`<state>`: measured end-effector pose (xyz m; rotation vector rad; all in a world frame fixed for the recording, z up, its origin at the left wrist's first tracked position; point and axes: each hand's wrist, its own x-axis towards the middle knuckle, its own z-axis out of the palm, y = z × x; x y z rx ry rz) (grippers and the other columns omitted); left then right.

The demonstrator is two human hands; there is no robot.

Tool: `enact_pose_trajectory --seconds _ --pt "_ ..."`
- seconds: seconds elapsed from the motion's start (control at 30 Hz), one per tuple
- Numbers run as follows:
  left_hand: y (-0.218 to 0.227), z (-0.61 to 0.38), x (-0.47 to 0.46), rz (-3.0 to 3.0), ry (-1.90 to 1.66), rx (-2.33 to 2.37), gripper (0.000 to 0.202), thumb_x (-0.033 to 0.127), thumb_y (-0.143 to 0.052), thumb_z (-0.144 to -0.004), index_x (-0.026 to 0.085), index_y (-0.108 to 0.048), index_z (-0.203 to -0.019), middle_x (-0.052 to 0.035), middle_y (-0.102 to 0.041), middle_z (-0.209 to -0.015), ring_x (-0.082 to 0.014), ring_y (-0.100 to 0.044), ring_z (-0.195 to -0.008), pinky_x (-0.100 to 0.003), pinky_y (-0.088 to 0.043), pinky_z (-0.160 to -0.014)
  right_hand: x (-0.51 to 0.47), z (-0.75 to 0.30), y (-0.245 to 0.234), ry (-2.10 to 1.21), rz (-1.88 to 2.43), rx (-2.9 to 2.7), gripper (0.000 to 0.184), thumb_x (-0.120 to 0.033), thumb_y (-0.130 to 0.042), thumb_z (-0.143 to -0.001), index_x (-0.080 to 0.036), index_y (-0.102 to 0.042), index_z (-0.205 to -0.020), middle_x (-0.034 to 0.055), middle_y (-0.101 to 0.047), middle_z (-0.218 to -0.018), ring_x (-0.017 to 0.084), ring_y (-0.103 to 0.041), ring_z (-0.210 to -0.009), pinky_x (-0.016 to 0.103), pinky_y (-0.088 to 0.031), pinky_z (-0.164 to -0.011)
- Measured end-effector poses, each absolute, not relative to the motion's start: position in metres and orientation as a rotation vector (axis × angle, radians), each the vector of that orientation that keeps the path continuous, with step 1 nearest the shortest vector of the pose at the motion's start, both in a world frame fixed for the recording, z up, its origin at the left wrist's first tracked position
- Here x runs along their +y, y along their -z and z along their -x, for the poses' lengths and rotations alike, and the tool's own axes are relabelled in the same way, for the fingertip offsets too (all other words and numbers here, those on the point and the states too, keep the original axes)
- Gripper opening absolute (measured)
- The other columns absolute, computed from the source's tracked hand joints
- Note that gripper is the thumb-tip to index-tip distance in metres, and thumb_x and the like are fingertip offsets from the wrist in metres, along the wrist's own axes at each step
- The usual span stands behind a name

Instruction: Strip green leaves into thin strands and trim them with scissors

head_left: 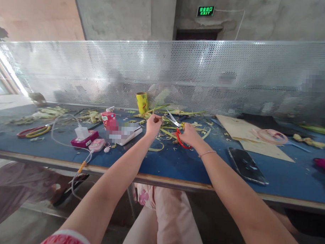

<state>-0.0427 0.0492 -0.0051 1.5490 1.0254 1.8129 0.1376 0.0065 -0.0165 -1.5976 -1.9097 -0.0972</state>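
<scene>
My left hand (153, 125) is closed in a pinch over the middle of the blue table. Whatever sits between its fingertips is too small and blurred to name. My right hand (190, 134) grips scissors (173, 119) with red and yellow handles, their blades apart and angled up toward my left hand. Long green plant stalks (167, 108) lie just behind both hands. Peeled green strips (156, 149) and small trimmings are scattered beneath and around them.
A yellow can (142, 102) stands at the back. Left are a red drink carton (109, 121), a purple box (84, 139), a cable and other scissors (34, 131). On the right lie a phone (246, 166), cardboard (265, 150) and a pink coil (270, 136). A perforated metal screen (100, 70) borders the back.
</scene>
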Motion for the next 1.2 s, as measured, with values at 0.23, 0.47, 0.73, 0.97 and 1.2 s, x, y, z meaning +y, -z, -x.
enact_pose_trajectory --seconds 0.23,0.47,0.73,0.97,1.2 --pt "0.002 0.041 0.047 -1.594 -1.801 0.987 0.011 0.009 -0.061 -0.063 0.017 -0.054 -0.064 0.0023 -0.058 -0.063 -0.0104 -0.056 -0.062 -0.024 -0.043 -0.064 0.003 -0.130 0.015 0.002 1.569 -1.929 0.040 -0.055 -0.058 -0.070 -0.020 -0.038 -0.076 0.0078 -0.049 -0.082 0.021 -0.049 -0.075 0.031 -0.039 -0.064" --pt "-0.003 0.041 0.042 -1.611 -1.797 1.013 0.014 0.006 -0.060 -0.060 0.017 -0.052 -0.061 0.0035 -0.055 -0.058 -0.0100 -0.053 -0.058 -0.022 -0.042 -0.058 0.001 -0.127 0.012 -0.044 1.605 -1.928 0.041 -0.056 -0.058 -0.070 -0.022 -0.037 -0.073 0.0038 -0.049 -0.075 0.017 -0.046 -0.063 0.029 -0.034 -0.056" --pt "-0.006 0.039 0.037 -1.602 -1.759 0.986 0.013 0.006 -0.060 -0.061 0.017 -0.053 -0.063 0.0031 -0.057 -0.063 -0.0093 -0.054 -0.060 -0.022 -0.042 -0.061 -0.003 -0.124 0.007 -0.095 1.577 -1.927 0.040 -0.056 -0.058 -0.071 -0.022 -0.037 -0.072 0.0045 -0.052 -0.073 0.018 -0.049 -0.064 0.029 -0.033 -0.056" --pt "-0.010 0.038 0.031 -1.568 -1.760 0.977 0.016 0.003 -0.061 -0.059 0.017 -0.052 -0.061 0.0023 -0.058 -0.064 -0.0101 -0.054 -0.062 -0.023 -0.043 -0.063 -0.007 -0.123 0.004 -0.151 1.536 -1.912 0.041 -0.058 -0.057 -0.071 -0.023 -0.037 -0.069 0.0012 -0.051 -0.062 0.017 -0.047 -0.057 0.027 -0.030 -0.051" --pt "-0.010 0.038 0.033 -1.580 -1.754 0.984 0.016 0.002 -0.060 -0.060 0.017 -0.053 -0.061 0.0019 -0.059 -0.064 -0.0104 -0.054 -0.061 -0.023 -0.043 -0.063 -0.015 -0.120 -0.002 -0.293 1.515 -1.893 0.041 -0.059 -0.055 -0.072 -0.023 -0.036 -0.068 -0.0009 -0.049 -0.058 0.015 -0.046 -0.053 0.026 -0.029 -0.051"
